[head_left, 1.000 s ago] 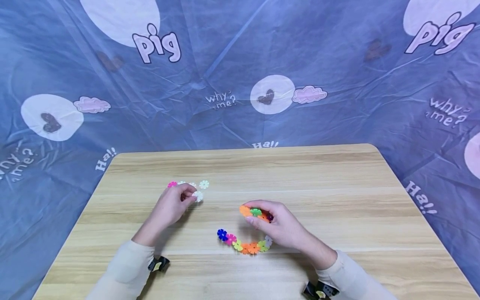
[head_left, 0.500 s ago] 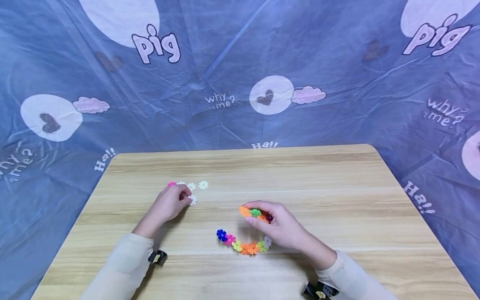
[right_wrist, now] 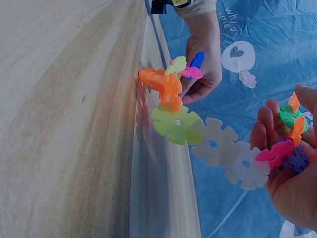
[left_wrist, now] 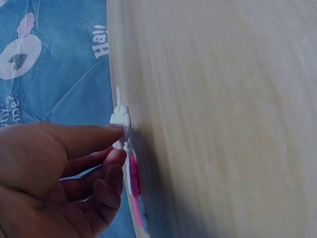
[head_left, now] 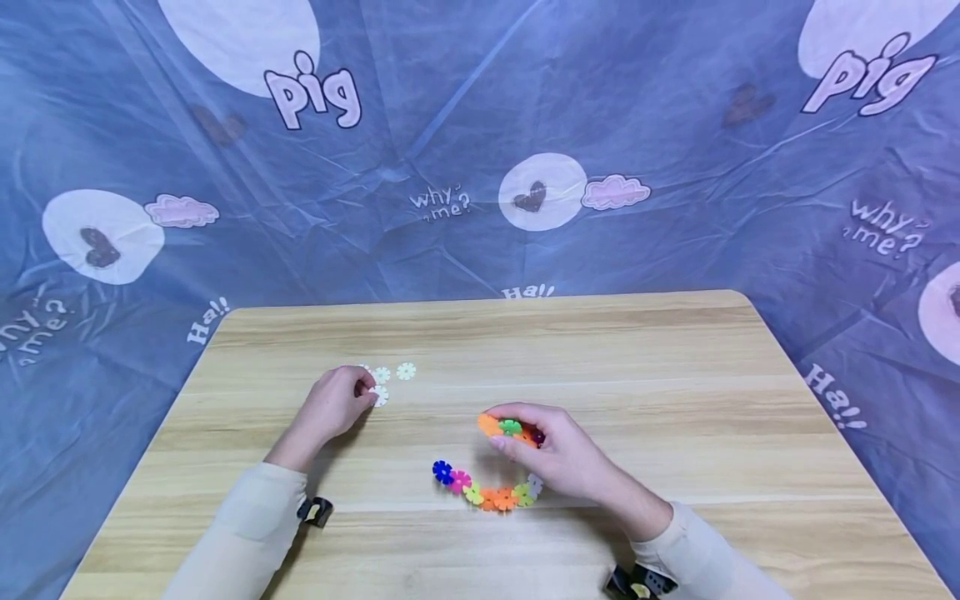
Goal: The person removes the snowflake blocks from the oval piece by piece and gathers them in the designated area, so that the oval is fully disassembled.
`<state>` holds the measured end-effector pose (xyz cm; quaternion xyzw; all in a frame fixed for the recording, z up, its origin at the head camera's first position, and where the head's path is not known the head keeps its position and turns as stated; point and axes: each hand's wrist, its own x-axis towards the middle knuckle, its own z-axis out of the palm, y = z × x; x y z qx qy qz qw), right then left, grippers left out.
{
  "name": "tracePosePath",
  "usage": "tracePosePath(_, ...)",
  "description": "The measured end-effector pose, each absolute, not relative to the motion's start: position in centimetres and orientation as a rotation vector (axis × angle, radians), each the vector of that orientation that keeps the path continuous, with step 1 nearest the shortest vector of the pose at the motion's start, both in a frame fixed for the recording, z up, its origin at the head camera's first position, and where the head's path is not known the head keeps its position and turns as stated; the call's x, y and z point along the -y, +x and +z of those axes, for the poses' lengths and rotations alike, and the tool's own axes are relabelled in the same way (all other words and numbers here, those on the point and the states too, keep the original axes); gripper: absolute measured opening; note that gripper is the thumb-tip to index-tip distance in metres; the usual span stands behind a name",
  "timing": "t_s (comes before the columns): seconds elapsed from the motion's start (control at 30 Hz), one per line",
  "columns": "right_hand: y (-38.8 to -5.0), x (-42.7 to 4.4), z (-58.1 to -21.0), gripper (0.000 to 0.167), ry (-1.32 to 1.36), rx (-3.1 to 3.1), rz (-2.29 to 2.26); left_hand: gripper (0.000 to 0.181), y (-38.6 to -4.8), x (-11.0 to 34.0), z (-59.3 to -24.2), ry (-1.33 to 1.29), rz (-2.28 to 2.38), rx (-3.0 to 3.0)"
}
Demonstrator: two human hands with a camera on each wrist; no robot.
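Observation:
My left hand (head_left: pixel 333 404) pinches a white snowflake disc (head_left: pixel 380 396) between thumb and fingers, at the left of the table. In the left wrist view the white disc (left_wrist: pixel 120 119) is seen edge-on at the fingertips, and a pink disc (left_wrist: pixel 134 176) shows beyond the curled fingers. My right hand (head_left: pixel 566 450) grips one end of a chain of interlocked snowflake discs (head_left: pixel 504 498). From that hand the chain curves down and leftward to a dark blue disc (head_left: pixel 442 472). Orange, green, pink and purple discs (right_wrist: pixel 295 158) lie within the right hand's fingers.
Loose white discs (head_left: pixel 406 371) lie just behind the left hand on the wooden table (head_left: pixel 637 358). A blue printed cloth (head_left: pixel 420 108) hangs behind the table's far edge.
The left hand has shifted slightly left with the white disc, and now covers the pink disc seen before in the head view. The right hand and chain stay nearly still.

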<state>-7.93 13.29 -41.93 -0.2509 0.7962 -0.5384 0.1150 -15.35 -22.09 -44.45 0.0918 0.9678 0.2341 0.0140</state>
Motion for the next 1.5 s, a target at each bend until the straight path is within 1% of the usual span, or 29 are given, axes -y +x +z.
tracePosePath(0.3, -8.0, -13.3, -42.2, 0.036, -0.738, -2.347, -1.575, 0.008, -15.3, 22.1, -44.5, 0.266, 0.706, -3.040)
tracePosePath(0.5, -8.1, -13.2, -42.3, 0.037, -0.746, -2.358, -1.572, 0.007, -14.8, 21.9, -44.4, 0.293, 0.831, -3.026)
tracePosePath(0.63, -8.1, -13.2, -42.2, 0.036, -0.758, -2.362, -1.575, 0.011, -14.1, 21.2, -44.1, 0.391, 1.005, -2.989)
tracePosePath(0.83, -8.1, -13.2, -42.2, 0.036, -0.763, -2.367, -1.568, 0.014, -12.8, 19.7, -43.6, 0.592, 1.229, -2.937)
tracePosePath(1.13, -8.1, -13.1, -42.1, 0.037, -0.754, -2.376, -1.562, 0.018, -11.4, 17.3, -42.7, 0.990, 1.356, -2.872)
tracePosePath(1.5, -8.0, -13.0, -41.9, 0.037, -0.763, -2.373, -1.559, 0.022, -10.5, 15.5, -42.1, 1.249, 1.489, -2.703)
